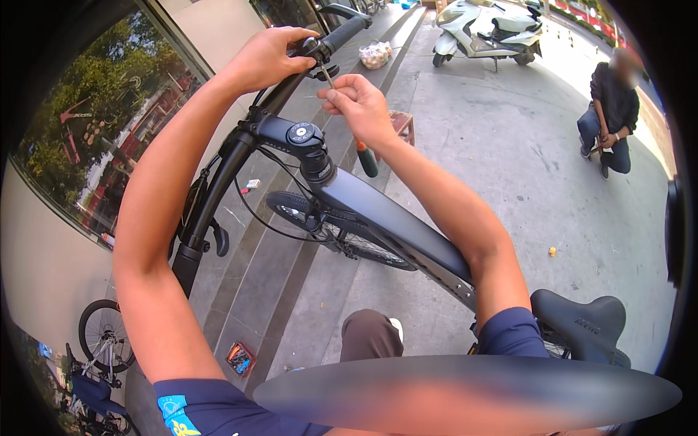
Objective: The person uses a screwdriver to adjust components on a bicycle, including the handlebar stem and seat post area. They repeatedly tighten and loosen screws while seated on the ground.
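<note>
My left hand (278, 54) is closed around a black clamp fitting (314, 49) beside the handlebar grip (344, 32), at the top of the view. My right hand (356, 105) pinches a thin silver tool (326, 74) whose tip meets that fitting from below. Under the right hand shows a dark green and orange handle (368, 161); I cannot tell if it is held. The black handlebar (225, 182) runs down past the stem (287, 133) and the grey frame tube (371, 207). My left forearm partly hides the bar and brake lever.
A front wheel (289, 208) stands below. A tool box (240, 358) lies on the steps (233, 305); a stool (402, 127) is behind my hand. A crouching person (605, 116) is at right, a white scooter (487, 40) behind, another bicycle (105, 336) and window (87, 109) at left.
</note>
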### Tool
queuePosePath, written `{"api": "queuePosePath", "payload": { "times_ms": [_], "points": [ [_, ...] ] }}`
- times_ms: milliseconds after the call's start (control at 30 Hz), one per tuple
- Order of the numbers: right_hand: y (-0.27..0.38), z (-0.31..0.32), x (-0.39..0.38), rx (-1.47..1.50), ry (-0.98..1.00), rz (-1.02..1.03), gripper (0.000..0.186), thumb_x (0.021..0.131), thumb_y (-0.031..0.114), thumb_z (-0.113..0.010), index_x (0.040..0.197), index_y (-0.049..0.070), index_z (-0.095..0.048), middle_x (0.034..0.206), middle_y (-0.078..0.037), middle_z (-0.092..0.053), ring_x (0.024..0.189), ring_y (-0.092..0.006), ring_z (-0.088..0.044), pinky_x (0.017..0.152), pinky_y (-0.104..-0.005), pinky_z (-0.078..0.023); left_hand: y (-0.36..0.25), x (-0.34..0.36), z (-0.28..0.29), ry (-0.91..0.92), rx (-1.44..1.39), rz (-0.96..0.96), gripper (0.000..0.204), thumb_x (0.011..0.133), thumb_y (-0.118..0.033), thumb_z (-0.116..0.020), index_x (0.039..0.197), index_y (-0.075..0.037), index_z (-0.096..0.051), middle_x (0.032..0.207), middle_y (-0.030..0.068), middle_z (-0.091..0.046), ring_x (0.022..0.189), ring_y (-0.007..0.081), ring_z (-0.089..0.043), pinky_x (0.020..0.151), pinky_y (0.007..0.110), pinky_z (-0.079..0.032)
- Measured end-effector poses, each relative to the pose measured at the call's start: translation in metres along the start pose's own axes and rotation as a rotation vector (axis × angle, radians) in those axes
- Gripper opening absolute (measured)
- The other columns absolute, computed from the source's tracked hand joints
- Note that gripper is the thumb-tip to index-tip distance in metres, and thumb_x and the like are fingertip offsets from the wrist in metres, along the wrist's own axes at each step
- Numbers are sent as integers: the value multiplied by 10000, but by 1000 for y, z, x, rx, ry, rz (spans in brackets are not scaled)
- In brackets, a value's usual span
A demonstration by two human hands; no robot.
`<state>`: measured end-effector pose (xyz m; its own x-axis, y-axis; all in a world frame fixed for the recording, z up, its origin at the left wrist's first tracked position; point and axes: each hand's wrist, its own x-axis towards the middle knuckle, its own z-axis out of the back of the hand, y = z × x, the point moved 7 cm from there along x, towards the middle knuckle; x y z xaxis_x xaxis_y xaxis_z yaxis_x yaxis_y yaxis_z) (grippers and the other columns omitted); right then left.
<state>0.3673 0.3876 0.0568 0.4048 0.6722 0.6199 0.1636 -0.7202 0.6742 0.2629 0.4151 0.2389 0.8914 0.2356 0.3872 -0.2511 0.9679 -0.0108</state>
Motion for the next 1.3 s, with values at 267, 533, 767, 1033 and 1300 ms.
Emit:
{"api": "queuePosePath", "payload": {
  "times_ms": [267,533,767,1033,1300],
  "points": [
    [-10,3,3,1,-40,-30,236,1074,222,-680,1212,33,-652,986,-9,-717,817,-63,-618,739,-211,-513,-4,1,2,-98,73,-93,495,877,-152,-781,1343,-13,-691,1124,184,-770,1019,272,-748,956,367,-567],
    [-2,-3,6,-27,15,-8,204,1065,255,-695,1120,58,-695,891,49,-642,723,-24,-517,612,-203,-417,-5,-1,2,-80,71,-55,493,877,-146,-774,1347,-20,-692,1126,173,-767,1027,267,-742,943,376,-561],
    [-2,-1,10,7,51,-29,231,1023,266,-755,1056,60,-658,858,24,-666,686,-28,-519,599,-202,-423,-4,0,2,-77,111,-59,498,882,-159,-774,1357,-35,-695,1155,178,-758,1079,297,-733,967,393,-552],
    [-3,11,15,6,11,14,239,1033,278,-743,1062,50,-676,870,8,-680,674,-39,-532,590,-200,-436,-4,1,2,-71,117,-73,498,885,-163,-774,1361,-37,-695,1181,187,-749,1126,299,-723,992,393,-544],
    [-11,3,12,-34,27,-37,251,1066,308,-696,1092,58,-700,859,10,-693,683,-30,-521,584,-199,-420,-2,1,1,-79,96,-81,500,881,-159,-772,1354,-20,-691,1158,184,-755,1102,292,-730,981,382,-548]
  ]
}}
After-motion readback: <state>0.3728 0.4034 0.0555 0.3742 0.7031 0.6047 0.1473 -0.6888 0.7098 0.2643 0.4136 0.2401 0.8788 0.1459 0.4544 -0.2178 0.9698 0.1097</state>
